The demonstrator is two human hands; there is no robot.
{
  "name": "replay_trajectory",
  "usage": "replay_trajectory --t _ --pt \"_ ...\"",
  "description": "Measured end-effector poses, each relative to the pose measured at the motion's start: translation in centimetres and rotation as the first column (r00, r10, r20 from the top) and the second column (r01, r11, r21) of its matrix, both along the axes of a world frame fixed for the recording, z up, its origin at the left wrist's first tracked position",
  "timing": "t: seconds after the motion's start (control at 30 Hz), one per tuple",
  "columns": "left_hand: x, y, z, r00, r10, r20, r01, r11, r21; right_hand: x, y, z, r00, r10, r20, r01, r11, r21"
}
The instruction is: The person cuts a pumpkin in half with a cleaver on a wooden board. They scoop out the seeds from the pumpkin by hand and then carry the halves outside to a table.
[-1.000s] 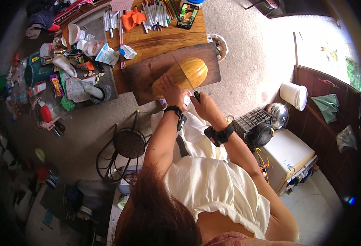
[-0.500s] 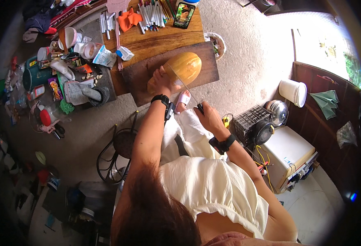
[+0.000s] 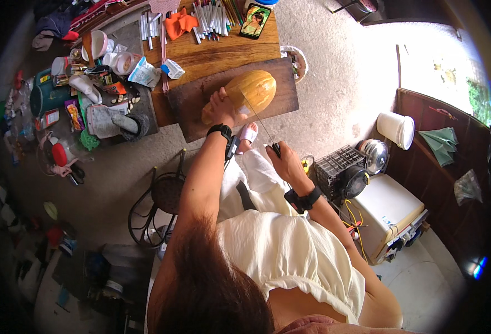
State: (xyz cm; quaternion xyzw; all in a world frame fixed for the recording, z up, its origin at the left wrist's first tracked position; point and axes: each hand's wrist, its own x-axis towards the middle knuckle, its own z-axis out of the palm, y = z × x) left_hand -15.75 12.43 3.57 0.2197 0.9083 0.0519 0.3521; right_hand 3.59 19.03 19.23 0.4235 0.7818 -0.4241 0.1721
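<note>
A large oblong yellow-orange fruit (image 3: 261, 86), possibly a squash or papaya, lies on a dark wooden board (image 3: 188, 99). My left hand (image 3: 223, 108) grips its near left end, fingers curled over the top. In my right hand (image 3: 287, 165), closed round the dark handle, is a long thin-bladed knife (image 3: 275, 149). Its blade slants up and left across the middle of the fruit; how deep it sits there I cannot tell. A pale patch shows on the fruit beside the blade.
On the wooden table (image 3: 223, 53) behind the board are markers (image 3: 215, 19), an orange cloth-like piece (image 3: 179, 24) and a phone (image 3: 255, 22). Jars, packets and a stone mortar (image 3: 137, 127) crowd the left. A stool (image 3: 167, 195) stands below; a white bucket (image 3: 396, 130) and crate (image 3: 340, 164) are right.
The knife has slid back toward the lower right, its blade tip now nearer the fruit's middle. My left hand keeps its hold on the fruit. The whole view has shifted slightly.
</note>
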Motion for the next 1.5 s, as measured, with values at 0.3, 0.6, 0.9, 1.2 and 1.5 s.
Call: replay_trajectory --t 0.3,0.6,0.9,1.2,1.5 --pt "-1.0 0.0 1.6 0.99 0.024 0.136 -0.023 1.0 -0.011 0.4 -0.3 0.4 0.994 -0.051 0.097 0.055 0.998 -0.032" --pt "-0.7 -0.3 -0.5 0.984 0.031 0.176 -0.031 1.0 0.0 0.3 -0.7 0.7 0.995 -0.026 0.098 0.027 0.999 -0.017" --pt "-0.8 -0.3 0.1 0.986 0.007 0.167 -0.005 1.0 -0.017 0.3 -1.0 1.0 0.992 -0.043 0.12 0.045 0.999 -0.017" --pt "-0.8 0.0 0.3 0.989 0.009 0.151 -0.003 0.999 -0.041 0.0 -1.3 1.3 0.985 -0.044 0.165 0.043 0.999 0.008" --pt "-0.9 -0.1 -0.2 0.988 0.021 0.152 -0.019 1.0 -0.017 -0.7 -1.7 2.1 0.987 -0.044 0.152 0.04 0.999 0.03"
